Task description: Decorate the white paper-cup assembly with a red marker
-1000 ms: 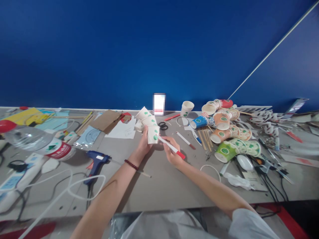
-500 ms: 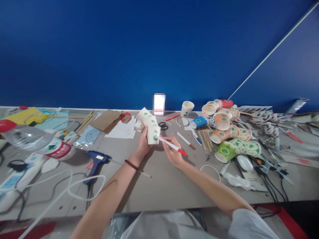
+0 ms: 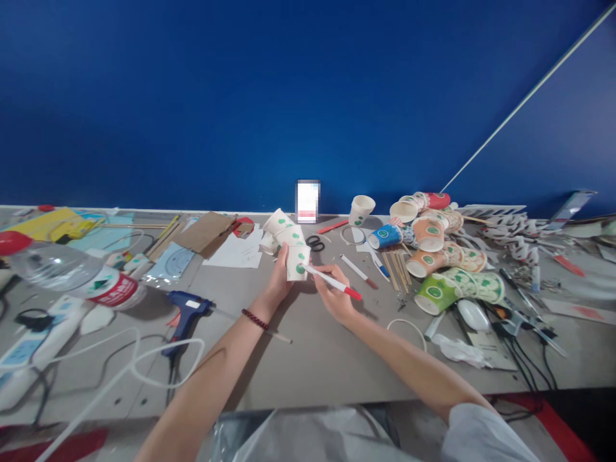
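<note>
Holding a cluster of paper cups while a red pen touches the front cup

Comparing with the view a second ago, the left hand (image 3: 278, 277) has barely moved, and the cluster of white paper cups (image 3: 290, 247) has tipped a little so the front cup stands more upright. The red pen (image 3: 332, 282) has shifted from a steeper slant to a flatter one, its tip now at the green dot on the front cup.

Left fingers are clamped on the cluster from behind and below. The right hand (image 3: 333, 294) has its fingers closed on the pen's white barrel, red cap end pointing away to the right. The cups are white with green dots, joined at odd angles, held just above the grey counter (image 3: 308, 359) near its middle.

Bare counter lies in front of both forearms. To the left sits a blue glue gun (image 3: 185, 311) with a looping white cable (image 3: 144, 369); a black pair of scissors (image 3: 315, 243) lies just behind the cups. To the right, a heap of coloured paper cups (image 3: 436, 250) and wooden sticks (image 3: 395, 268) crowd the surface.
</note>
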The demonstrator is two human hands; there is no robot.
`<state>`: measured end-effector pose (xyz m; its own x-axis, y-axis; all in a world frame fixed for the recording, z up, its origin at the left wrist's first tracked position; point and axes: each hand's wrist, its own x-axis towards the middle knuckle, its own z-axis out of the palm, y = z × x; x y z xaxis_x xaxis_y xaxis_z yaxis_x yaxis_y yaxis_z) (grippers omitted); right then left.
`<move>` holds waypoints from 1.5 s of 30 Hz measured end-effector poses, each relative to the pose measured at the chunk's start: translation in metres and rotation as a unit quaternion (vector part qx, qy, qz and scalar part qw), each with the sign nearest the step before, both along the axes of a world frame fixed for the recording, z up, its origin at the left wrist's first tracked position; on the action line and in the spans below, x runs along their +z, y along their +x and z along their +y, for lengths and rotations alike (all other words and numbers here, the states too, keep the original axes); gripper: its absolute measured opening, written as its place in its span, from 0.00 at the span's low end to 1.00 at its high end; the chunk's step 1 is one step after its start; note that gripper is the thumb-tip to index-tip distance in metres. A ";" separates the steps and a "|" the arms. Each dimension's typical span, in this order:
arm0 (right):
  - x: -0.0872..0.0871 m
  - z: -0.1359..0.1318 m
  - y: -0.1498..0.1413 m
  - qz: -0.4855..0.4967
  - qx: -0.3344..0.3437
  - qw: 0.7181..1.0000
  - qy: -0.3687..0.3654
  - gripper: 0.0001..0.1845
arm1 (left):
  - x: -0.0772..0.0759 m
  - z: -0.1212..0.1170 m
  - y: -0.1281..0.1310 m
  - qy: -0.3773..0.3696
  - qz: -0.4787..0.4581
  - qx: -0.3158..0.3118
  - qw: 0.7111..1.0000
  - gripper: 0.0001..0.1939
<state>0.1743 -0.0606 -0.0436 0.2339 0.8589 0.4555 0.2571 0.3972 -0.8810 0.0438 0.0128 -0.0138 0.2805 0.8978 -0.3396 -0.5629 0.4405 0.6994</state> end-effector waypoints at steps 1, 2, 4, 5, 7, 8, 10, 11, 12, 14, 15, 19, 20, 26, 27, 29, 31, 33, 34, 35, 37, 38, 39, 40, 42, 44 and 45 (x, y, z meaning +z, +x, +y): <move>0.000 0.000 0.000 -0.003 -0.002 1.000 0.000 0.10 | 0.001 0.000 0.000 0.001 0.001 -0.002 1.000 0.30; 0.001 0.000 0.000 -0.004 -0.003 1.000 0.000 0.10 | 0.001 0.000 0.000 0.002 0.001 -0.001 1.000 0.30; 0.001 0.000 0.000 -0.004 -0.005 1.000 -0.002 0.10 | 0.002 -0.001 0.001 0.003 0.003 0.003 1.000 0.30; 0.001 0.000 0.000 -0.003 -0.004 1.000 -0.004 0.10 | 0.002 -0.001 0.001 0.002 0.005 0.004 1.000 0.30; 0.001 0.000 -0.001 -0.001 -0.001 1.000 -0.005 0.10 | 0.001 0.000 0.001 0.001 0.009 0.005 1.000 0.30; 0.001 0.000 -0.001 0.000 0.001 1.000 -0.004 0.10 | 0.000 0.000 0.001 0.001 0.010 0.007 1.000 0.30; 0.001 0.000 -0.001 0.002 0.000 1.000 -0.001 0.10 | -0.002 0.001 0.001 0.003 0.008 0.011 1.000 0.29; 0.001 0.000 -0.001 0.002 -0.001 1.000 0.000 0.10 | -0.003 0.001 0.001 0.002 0.006 0.012 1.000 0.29; 0.001 0.000 -0.001 0.001 -0.001 1.000 -0.001 0.10 | -0.004 0.001 0.001 0.002 0.003 0.011 1.000 0.28; 0.000 0.000 -0.001 0.000 0.000 1.000 -0.006 0.12 | -0.005 0.002 0.001 -0.001 0.003 0.007 1.000 0.27; -0.001 0.000 -0.001 0.001 0.001 1.000 -0.009 0.12 | -0.005 0.002 0.001 -0.002 0.003 0.006 1.000 0.27; -0.003 0.000 -0.001 0.012 0.016 1.000 -0.008 0.13 | -0.007 0.002 0.001 -0.002 0.003 0.010 1.000 0.27; -0.004 0.000 -0.001 0.013 0.018 1.000 -0.006 0.12 | -0.008 0.002 0.001 0.000 0.001 0.010 1.000 0.27; -0.002 0.000 -0.002 0.014 0.028 1.000 0.004 0.09 | -0.009 0.001 0.000 0.011 0.001 0.002 1.000 0.28; -0.002 0.000 -0.002 0.014 0.028 1.000 0.003 0.09 | -0.008 0.001 0.000 0.010 0.003 0.001 1.000 0.28; 0.000 0.000 -0.003 0.014 0.025 1.000 0.000 0.09 | -0.005 0.000 0.000 0.005 0.006 0.002 1.000 0.29; 0.001 -0.001 -0.003 0.010 0.020 1.000 0.000 0.09 | -0.004 0.000 0.000 0.002 0.002 0.002 1.000 0.29; 0.001 -0.001 -0.002 0.005 0.015 1.000 -0.001 0.09 | -0.004 0.000 0.001 -0.001 -0.004 0.003 1.000 0.28; 0.002 -0.001 -0.002 0.002 0.013 1.000 -0.004 0.09 | -0.004 0.000 0.001 -0.003 -0.006 0.004 1.000 0.28; 0.002 -0.001 -0.002 0.000 0.012 1.000 -0.006 0.09 | -0.004 0.000 0.001 -0.005 -0.008 0.007 1.000 0.27; 0.002 -0.001 -0.002 -0.001 0.010 1.000 -0.009 0.09 | -0.004 0.000 0.001 -0.006 -0.006 0.010 1.000 0.27; 0.002 -0.001 -0.002 0.000 0.009 1.000 -0.009 0.09 | -0.003 0.000 0.001 -0.004 -0.005 0.009 1.000 0.26; 0.002 -0.001 -0.002 0.001 0.007 1.000 -0.009 0.10 | -0.002 -0.001 0.001 -0.002 -0.003 0.009 1.000 0.26; 0.001 -0.001 -0.002 0.003 0.006 1.000 -0.010 0.10 | -0.002 -0.001 0.001 -0.002 -0.001 0.009 1.000 0.27; 0.000 0.000 -0.001 0.006 0.002 1.000 -0.017 0.12 | 0.000 -0.001 0.001 -0.004 0.001 0.013 1.000 0.27; -0.001 0.000 -0.001 0.009 0.001 1.000 -0.025 0.14 | 0.000 0.000 0.001 -0.008 0.004 0.015 1.000 0.28; -0.002 0.001 -0.001 0.012 0.002 1.000 -0.028 0.14 | 0.000 0.000 0.001 -0.010 0.005 0.016 1.000 0.28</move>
